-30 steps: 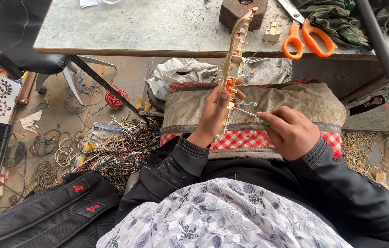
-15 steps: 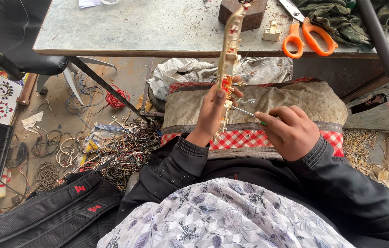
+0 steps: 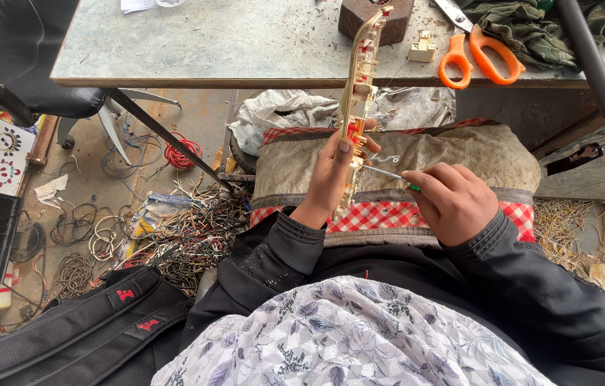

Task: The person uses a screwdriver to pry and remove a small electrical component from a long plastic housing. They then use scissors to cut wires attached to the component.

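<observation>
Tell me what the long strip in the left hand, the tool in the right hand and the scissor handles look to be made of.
Long strip: probably cream plastic, matt, with small metal and red parts. Tool: thin shiny shaft, likely metal; a bit of green handle, maybe plastic, shows at the right hand. Scissor handles: glossy orange, probably plastic. The left hand holds the strip upright.

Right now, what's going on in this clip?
A person sits at a worn table and works on a long, narrow cream-coloured strip of electrical parts. The left hand holds the strip upright, its top leaning over the table edge. The right hand grips a thin screwdriver with its tip against the strip's lower part. Orange-handled scissors lie on the table, and tangled wires cover the floor at the person's left.
</observation>
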